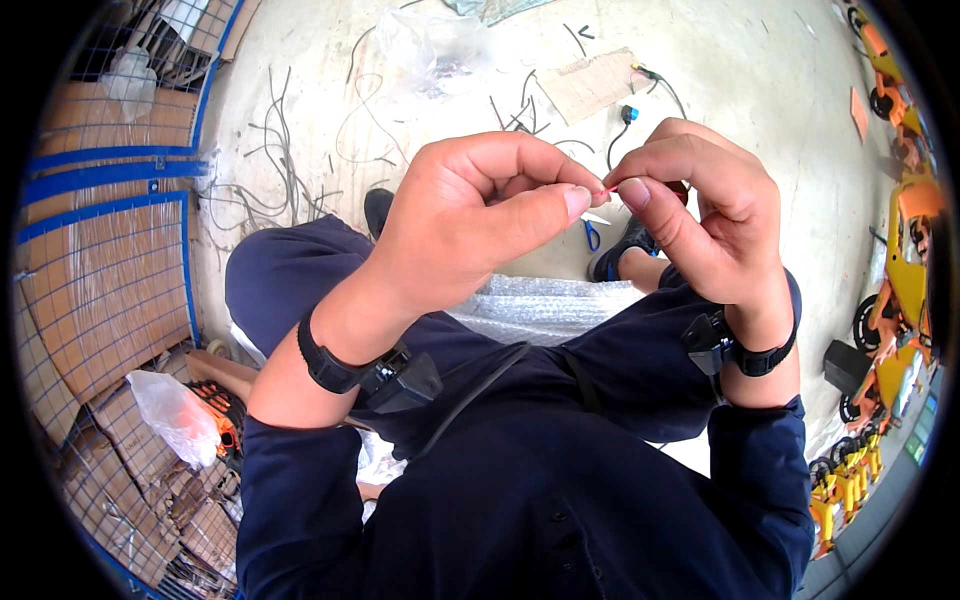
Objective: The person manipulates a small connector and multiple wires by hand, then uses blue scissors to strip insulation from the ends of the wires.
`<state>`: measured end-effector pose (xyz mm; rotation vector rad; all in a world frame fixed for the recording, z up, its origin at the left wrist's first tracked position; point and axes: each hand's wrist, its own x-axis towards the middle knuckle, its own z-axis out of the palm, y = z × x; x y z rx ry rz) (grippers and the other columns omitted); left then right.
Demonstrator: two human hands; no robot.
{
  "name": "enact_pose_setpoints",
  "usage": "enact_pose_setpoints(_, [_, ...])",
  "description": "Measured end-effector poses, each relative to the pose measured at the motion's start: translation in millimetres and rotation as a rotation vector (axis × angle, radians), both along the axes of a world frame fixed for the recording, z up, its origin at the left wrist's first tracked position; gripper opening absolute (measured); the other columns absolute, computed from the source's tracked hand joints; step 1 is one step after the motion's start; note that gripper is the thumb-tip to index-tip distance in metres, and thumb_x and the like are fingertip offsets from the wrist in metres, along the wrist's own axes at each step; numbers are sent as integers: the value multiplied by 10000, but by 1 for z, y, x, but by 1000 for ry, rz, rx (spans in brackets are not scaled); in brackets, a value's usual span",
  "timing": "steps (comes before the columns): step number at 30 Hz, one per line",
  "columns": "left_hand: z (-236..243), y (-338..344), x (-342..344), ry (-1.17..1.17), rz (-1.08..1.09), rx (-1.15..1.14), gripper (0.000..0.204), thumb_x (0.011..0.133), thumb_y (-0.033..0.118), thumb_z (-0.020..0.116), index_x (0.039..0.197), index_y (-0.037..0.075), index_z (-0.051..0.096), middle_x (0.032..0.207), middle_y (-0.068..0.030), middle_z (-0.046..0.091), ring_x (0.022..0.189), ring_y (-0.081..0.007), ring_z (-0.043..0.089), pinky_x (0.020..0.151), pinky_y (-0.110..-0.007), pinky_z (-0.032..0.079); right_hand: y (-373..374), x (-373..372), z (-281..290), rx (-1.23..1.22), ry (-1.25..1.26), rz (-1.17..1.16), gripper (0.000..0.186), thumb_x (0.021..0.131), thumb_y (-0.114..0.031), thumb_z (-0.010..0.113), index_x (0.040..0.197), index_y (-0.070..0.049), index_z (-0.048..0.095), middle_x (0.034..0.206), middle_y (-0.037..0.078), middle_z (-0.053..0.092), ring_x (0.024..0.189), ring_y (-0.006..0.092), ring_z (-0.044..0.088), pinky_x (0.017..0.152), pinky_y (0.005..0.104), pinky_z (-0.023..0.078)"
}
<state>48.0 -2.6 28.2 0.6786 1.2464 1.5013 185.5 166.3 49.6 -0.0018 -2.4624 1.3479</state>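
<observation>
In front of my lap, both hands are raised with their fingertips almost meeting. My left hand (pixel 455 220) is closed in a pinch of thumb and forefinger. My right hand (pixel 715 205) pinches the same way, thumb against forefinger. Between the two sets of fingertips runs a short bit of thin red wire (pixel 614 189); most of it is hidden by the fingers. A dark roundish piece shows behind the right fingers, too covered to name. Below the fingertips, blue-handled scissors (pixel 592 236) lie on the floor by my shoe.
Cut black cables (pixel 285 165) lie scattered on the floor, with a cardboard piece (pixel 588 85), a blue connector (pixel 628 114) and a clear plastic bag (pixel 430 50). Blue wire-mesh cages (pixel 110 165) stand at left; yellow-and-orange machines (pixel 905 260) line the right. Bubble wrap (pixel 545 308) lies under my legs.
</observation>
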Motion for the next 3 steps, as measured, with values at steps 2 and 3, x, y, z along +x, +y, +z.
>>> enact_pose_setpoints(2, [-1, 1, 0, -14, -12, 6, 160, 859, 65, 620, 992, -19, 650, 892, -60, 678, 703, -28, 529, 598, -179, 410, 1, 0, -1, 26, 6, 1, 59, 809, -25, 644, 855, 11, 656, 764, 100, 638, 662, 182, 560, 576, 285, 415])
enact_pose_setpoints(3, [-1, 2, 0, -21, -18, 9, 165, 859, 64, 619, 998, -19, 650, 895, -62, 680, 721, -33, 544, 611, -183, 422, 2, 0, -2, 39, 8, 2, 66, 810, -36, 650, 857, 9, 658, 764, 99, 638, 665, 184, 563, 577, 286, 415])
